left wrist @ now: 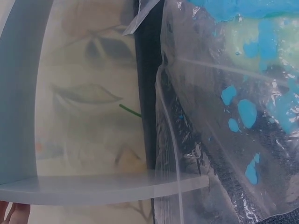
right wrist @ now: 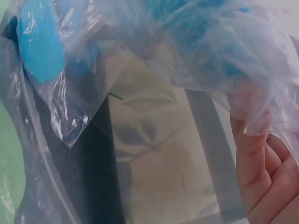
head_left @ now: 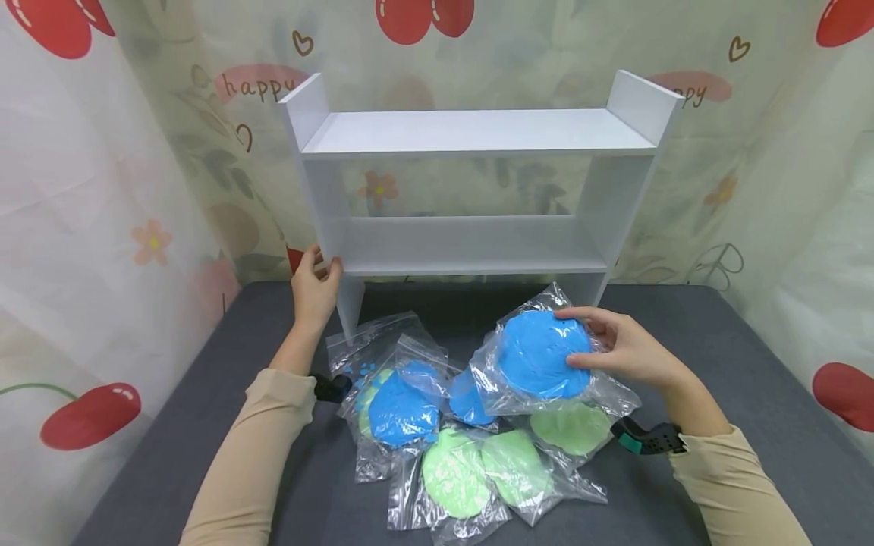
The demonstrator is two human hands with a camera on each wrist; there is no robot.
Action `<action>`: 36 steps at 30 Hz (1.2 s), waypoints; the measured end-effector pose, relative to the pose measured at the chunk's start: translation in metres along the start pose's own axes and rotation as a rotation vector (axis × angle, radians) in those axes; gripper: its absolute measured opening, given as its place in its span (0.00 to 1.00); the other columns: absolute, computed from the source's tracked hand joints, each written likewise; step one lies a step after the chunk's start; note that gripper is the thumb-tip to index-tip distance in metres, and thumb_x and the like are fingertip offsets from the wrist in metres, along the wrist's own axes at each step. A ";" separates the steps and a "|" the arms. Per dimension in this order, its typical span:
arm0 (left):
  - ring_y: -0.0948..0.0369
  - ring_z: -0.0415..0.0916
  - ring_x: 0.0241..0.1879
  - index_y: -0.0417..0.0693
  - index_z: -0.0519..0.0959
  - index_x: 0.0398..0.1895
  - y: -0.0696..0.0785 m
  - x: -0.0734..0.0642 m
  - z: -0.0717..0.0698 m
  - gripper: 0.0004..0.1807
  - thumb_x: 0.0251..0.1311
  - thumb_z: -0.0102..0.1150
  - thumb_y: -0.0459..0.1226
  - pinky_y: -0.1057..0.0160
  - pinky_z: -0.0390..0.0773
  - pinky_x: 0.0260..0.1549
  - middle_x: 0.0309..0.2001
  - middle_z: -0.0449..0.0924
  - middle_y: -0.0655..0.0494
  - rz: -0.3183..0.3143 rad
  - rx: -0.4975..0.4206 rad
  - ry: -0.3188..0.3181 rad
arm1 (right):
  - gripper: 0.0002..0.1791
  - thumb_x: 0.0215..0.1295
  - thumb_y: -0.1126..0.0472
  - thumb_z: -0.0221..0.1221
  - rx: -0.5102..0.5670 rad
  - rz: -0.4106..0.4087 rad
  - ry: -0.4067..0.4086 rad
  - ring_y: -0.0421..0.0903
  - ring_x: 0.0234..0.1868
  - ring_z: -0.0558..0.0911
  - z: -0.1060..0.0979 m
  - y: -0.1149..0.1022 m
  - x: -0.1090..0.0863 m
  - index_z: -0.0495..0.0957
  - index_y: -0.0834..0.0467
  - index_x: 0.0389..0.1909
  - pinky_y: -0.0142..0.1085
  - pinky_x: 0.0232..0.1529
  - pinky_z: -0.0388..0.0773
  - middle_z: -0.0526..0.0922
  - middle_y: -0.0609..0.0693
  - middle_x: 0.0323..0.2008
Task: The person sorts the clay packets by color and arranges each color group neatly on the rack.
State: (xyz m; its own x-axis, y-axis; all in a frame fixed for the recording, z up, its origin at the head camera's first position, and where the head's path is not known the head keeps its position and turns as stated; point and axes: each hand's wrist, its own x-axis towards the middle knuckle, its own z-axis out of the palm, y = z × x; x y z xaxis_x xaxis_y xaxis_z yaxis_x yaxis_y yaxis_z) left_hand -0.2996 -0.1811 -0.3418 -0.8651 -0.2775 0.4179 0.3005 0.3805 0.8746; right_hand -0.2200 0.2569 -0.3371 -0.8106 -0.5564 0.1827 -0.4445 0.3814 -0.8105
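My right hand [head_left: 617,345] pinches a clear plastic bag holding a round, flat blue clay-like mass [head_left: 544,354], lifted above the other bags. In the right wrist view, its fingers [right wrist: 254,163] are partly covered by the crinkled film. My left hand [head_left: 315,292] touches the outer side of a white shelf unit [head_left: 478,246], low on its left panel. Only some fingertips [left wrist: 18,213] show beside that panel in the left wrist view. Below lie a zip bag with blue and green masses [head_left: 403,409], a smaller blue one [head_left: 470,398], and several bags with pale green discs [head_left: 456,474].
The white unit stands at the back of the dark grey table [head_left: 328,500], its two boards bare. A printed curtain [head_left: 171,189] with cherries and flowers surrounds the table. A thin grey cord [head_left: 724,262] hangs at the right rear.
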 end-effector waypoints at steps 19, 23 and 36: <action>0.41 0.75 0.53 0.39 0.66 0.63 0.000 -0.001 0.001 0.23 0.65 0.48 0.36 0.47 0.76 0.50 0.59 0.71 0.35 0.008 -0.011 0.015 | 0.32 0.54 0.68 0.65 -0.014 -0.035 0.140 0.39 0.14 0.57 0.009 -0.030 0.017 0.68 0.59 0.62 0.33 0.16 0.62 0.54 0.41 0.16; 0.41 0.75 0.53 0.40 0.66 0.63 0.001 -0.001 0.001 0.23 0.65 0.48 0.36 0.47 0.76 0.50 0.59 0.71 0.36 0.009 -0.003 0.015 | 0.32 0.55 0.66 0.64 -0.029 -0.023 0.180 0.43 0.14 0.53 0.012 -0.037 0.019 0.68 0.55 0.62 0.34 0.15 0.58 0.48 0.44 0.16; 0.41 0.75 0.54 0.41 0.66 0.63 0.002 -0.003 0.001 0.23 0.65 0.47 0.37 0.46 0.76 0.50 0.59 0.70 0.35 0.002 0.013 0.018 | 0.32 0.59 0.66 0.61 0.058 -0.019 0.226 0.42 0.13 0.54 0.017 -0.051 0.024 0.65 0.54 0.65 0.33 0.16 0.60 0.51 0.40 0.14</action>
State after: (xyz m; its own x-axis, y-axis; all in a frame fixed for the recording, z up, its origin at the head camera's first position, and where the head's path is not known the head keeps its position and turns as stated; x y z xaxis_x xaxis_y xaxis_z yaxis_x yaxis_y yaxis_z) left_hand -0.2970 -0.1783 -0.3419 -0.8570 -0.2931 0.4238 0.2964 0.3923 0.8707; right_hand -0.2104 0.2110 -0.3007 -0.8698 -0.3812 0.3133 -0.4436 0.3259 -0.8349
